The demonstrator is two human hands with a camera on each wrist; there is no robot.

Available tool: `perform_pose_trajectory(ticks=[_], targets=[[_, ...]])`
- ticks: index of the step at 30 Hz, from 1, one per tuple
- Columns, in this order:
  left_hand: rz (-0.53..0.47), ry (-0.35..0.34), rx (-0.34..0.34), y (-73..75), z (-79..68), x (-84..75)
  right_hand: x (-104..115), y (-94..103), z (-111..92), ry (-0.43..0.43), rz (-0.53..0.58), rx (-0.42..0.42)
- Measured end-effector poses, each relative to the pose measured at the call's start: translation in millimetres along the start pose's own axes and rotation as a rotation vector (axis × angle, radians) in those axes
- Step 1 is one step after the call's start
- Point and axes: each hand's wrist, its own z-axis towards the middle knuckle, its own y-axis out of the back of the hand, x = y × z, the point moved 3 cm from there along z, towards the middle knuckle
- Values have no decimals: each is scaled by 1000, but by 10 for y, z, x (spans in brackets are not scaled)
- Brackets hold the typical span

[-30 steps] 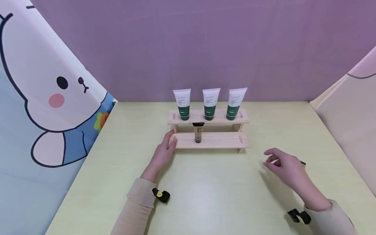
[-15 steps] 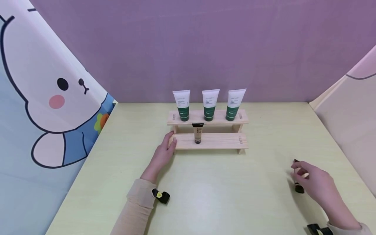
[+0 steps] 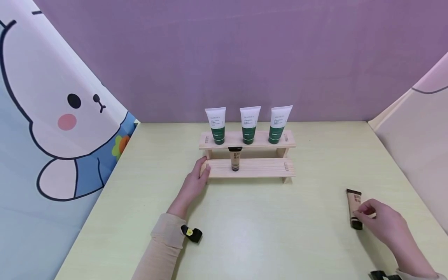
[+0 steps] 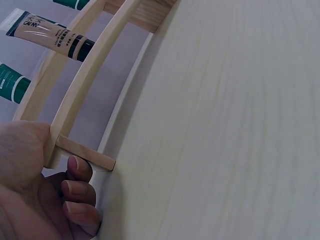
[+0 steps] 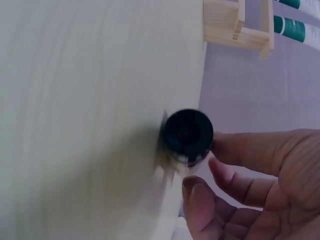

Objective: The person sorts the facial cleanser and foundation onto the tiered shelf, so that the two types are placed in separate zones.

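Observation:
My left hand [image 3: 195, 181] grips the left end of a two-tier wooden display rack [image 3: 266, 168], thumb on top of the lower board and fingers curled beneath. One small beige tube with a black crimped end [image 3: 235, 159] stands on that lower board, left of its middle. Far to the right, a second beige tube [image 3: 354, 206] with a black cap lies on the table. My right hand [image 3: 385, 221] is at its right side, thumb and forefinger bent, fingertips over the tube's edge. In the right wrist view the black cap [image 5: 188, 135] hides the thumb tip; a firm pinch cannot be confirmed.
Three white-and-green tubes stand spaced along the upper board: a left one [image 3: 217, 125], a middle one [image 3: 249, 124] and a right one [image 3: 279, 123]. The pale table [image 3: 262, 233] ends at a purple backdrop [image 3: 245, 58]. Printed cloth [image 3: 49, 112] hangs on the left.
My right hand has moved right and toward me, from the table's middle right to the lying beige tube, then shifted slightly further right, uncovering it. The left hand stays on the rack.

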Motion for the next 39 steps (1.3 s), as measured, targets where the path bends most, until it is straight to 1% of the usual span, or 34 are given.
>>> perform_pose_trajectory(ticks=[5,9,12,15,18,22,27,35,39], targets=[[6,-11,2,-5,4,6,32,-30,13,-35,30,51],[6,-19,1,-4,6,3,57,-49,40,-53,33,77],[6,-18,0,-2,3,5,67,-62,77,-55,12,103],[4,-17,-2,3,2,-3,74,-78,105,-36,-12,112],[3,-23,-3,10,-2,-16,86,-87,113,-16,-35,94],[3,-21,1,14,-5,-19,110,-87,107,-9,-36,81],[5,-20,2,8,-8,-16,154,-85,109,6,-13,60],[4,-17,-1,5,1,-3,256,-70,127,40,21,0],[0,-13,0,3,5,11,321,-69,144,56,34,-12]])
